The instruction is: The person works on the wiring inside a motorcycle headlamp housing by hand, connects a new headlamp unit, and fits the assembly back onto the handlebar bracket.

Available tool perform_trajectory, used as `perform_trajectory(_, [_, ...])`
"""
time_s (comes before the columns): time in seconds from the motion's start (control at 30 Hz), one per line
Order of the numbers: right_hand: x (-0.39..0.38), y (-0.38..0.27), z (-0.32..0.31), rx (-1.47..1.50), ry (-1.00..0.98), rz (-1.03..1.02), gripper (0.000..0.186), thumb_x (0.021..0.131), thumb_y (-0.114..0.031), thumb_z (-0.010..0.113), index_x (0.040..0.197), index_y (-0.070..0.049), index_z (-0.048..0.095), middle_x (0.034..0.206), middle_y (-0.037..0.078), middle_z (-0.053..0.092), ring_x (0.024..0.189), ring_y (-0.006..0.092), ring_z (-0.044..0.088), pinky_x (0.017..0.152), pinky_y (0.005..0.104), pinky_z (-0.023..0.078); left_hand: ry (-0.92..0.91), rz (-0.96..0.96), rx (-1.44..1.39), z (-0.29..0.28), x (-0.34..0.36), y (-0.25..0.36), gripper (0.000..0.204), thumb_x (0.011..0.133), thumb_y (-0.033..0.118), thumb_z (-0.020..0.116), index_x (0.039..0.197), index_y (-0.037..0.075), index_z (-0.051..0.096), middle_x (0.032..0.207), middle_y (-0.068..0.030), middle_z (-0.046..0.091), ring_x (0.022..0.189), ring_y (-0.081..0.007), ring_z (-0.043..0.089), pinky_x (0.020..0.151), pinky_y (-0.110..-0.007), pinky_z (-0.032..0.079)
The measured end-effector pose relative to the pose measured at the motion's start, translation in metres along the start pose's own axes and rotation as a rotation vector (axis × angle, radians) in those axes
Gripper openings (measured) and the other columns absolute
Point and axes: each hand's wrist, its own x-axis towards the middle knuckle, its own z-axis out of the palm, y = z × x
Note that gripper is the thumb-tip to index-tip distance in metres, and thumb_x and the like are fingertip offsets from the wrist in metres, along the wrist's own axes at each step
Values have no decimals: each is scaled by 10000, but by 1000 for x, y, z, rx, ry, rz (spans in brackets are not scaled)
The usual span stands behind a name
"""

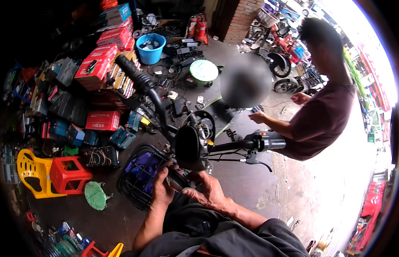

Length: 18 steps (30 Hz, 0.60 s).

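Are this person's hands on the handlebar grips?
No, the left hand holds a dark part away from the handlebar grips, with the right hand at that part's end.

A dark, smooth, elongated piece (178, 180) lies tilted between the left grip (164, 192) and the right grip (211, 193), slanting down rightward, ends partly covered, just below a round black shell (187, 147) at the handlebar (158, 107).

1 left hand (164, 188), 1 right hand (211, 195), 1 dark piece (178, 180), 1 handlebar (225, 147), 1 wire basket (135, 198), 1 blue bucket (152, 56), 1 whole yellow chair (46, 173), 1 whole red stool (58, 177), 2 round green-topped stools (203, 70); red boxes (102, 120) too piled to count.
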Motion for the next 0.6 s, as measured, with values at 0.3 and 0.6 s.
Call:
perform_trajectory(0.3, [0, 2, -10, 350, 295, 277, 331, 903, -292, 712, 1024, -12, 581, 771, 66, 610, 726, 111, 549, 641, 290, 459, -90, 13, -79, 8, 7, -7, 475, 906, 399, 597, 1252, 77, 561, 1169, -86, 611, 1079, -249, 595, 910, -474, 505])
perform_trajectory(0.6, [-33, 13, -31, 229, 235, 328, 344, 901, -312, 704, 1046, -20, 597, 846, 130, 655, 727, 180, 620, 643, 312, 494, -156, 37, -87, 2, 18, -19, 564, 889, 472, 573, 1306, 94, 534, 1263, -135, 593, 1142, -340, 568, 970, -597, 442])
